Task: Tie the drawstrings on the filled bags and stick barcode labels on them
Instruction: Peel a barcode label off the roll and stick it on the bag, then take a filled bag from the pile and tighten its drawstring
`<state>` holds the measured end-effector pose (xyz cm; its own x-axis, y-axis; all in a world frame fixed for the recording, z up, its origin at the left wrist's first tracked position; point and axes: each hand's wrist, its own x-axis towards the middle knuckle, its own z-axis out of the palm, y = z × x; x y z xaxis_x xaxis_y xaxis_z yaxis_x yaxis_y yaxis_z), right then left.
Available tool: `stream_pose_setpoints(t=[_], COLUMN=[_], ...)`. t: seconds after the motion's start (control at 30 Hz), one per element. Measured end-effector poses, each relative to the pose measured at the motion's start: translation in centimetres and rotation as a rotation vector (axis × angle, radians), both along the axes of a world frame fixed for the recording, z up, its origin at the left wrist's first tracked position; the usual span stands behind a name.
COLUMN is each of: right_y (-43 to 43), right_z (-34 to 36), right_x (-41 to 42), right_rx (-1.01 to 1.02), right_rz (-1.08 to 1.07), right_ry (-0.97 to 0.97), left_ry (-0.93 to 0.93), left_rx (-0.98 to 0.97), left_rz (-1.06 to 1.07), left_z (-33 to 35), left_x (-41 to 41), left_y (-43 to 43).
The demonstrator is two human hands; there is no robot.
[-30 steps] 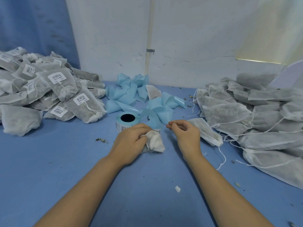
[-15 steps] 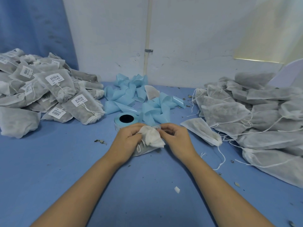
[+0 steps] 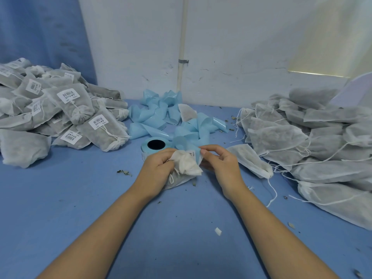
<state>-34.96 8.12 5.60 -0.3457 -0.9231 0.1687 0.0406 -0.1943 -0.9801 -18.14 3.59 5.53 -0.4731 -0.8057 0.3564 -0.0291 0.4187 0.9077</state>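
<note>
Bags are lying in two heaps on the blue desk [image 3: 60, 208]; the unlabelled heap [image 3: 314, 141] is spreading along the right edge with loose drawstrings trailing out, and the labelled heap [image 3: 60, 113] is sitting at the left, white barcode stickers showing on several of its bags; between the heaps, near the wall, curled blue backing strips [image 3: 159, 115] are piling up; one flat unlabelled bag [image 3: 249, 160] is lying apart from the right heap, just beside the right hand; at the desk's centre, between the two hands, a filled bag [image 3: 181, 174] is resting on the surface with its gathered white neck [image 3: 188, 165] bunching upward; the left hand [image 3: 155, 172] is closing around that neck and pressing the bag down; the right hand [image 3: 219, 164] is pinching a barcode label [image 3: 192, 154] with its blue backing at the fingertips, just above the neck; the label roll [image 3: 155, 146] is standing just behind the hands, touching the strips; small leaf crumbs [image 3: 123, 172] are scattering over the desk.
</note>
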Motion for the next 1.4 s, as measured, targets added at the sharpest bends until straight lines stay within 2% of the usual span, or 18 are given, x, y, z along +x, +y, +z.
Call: stream_pose_setpoints(t=[0.07, 0.17, 0.23, 0.37, 0.57, 0.73, 0.83, 0.9, 1.0, 1.13, 1.4], right_y=[-0.1, -0.4, -0.2, 0.0, 0.1, 0.4, 0.9, 1.0, 1.1, 1.3, 0.7], right_z=[-0.2, -0.5, -0.3, -0.1, 0.2, 1.2, 1.1, 0.9, 0.7, 0.0, 0.2], right_x=[-0.1, -0.7, -1.2, -1.4, -0.5, 0.4, 1.2, 1.5, 1.8, 2.1, 2.1], right_rx=[-0.006, -0.016, -0.053, -0.023, 0.010, 0.095, 0.031, -0.029, -0.039, -0.015, 0.104], right_rz=[-0.093, -0.399, -0.484, -0.453, -0.423, -0.316, -0.207, -0.177, -0.176, -0.178, -0.180], right_ry=[0.019, 0.111, 0.049, -0.014, -0.163, -0.459, -0.567, -0.515, -0.303, -0.107, -0.023], left_ry=[0.003, 0.014, -0.001, -0.002, 0.239, 0.428, 0.488, 0.608, 0.717, 0.693, 0.584], left_rx=[-0.004, -0.016, -0.012, 0.014, 0.228, 0.348, 0.483, 0.660, 0.828, 0.814, 0.720], left_rz=[0.013, 0.070, 0.110, 0.172, 0.130, 0.185, 0.157, 0.036, -0.105, -0.120, -0.174], left_z=[0.0, -0.2, -0.2, -0.2, 0.0, 0.0, 0.2, 0.4, 0.6, 0.7, 1.1], left_x=[0.0, 0.0, 0.0, -0.1, -0.7, -2.1, -2.4, -2.3, -2.1, -1.5, -1.1], left_y=[0.0, -0.2, -0.4, -0.9, -0.5, 0.6, 0.9, 0.9, 0.9, 0.6, 0.4])
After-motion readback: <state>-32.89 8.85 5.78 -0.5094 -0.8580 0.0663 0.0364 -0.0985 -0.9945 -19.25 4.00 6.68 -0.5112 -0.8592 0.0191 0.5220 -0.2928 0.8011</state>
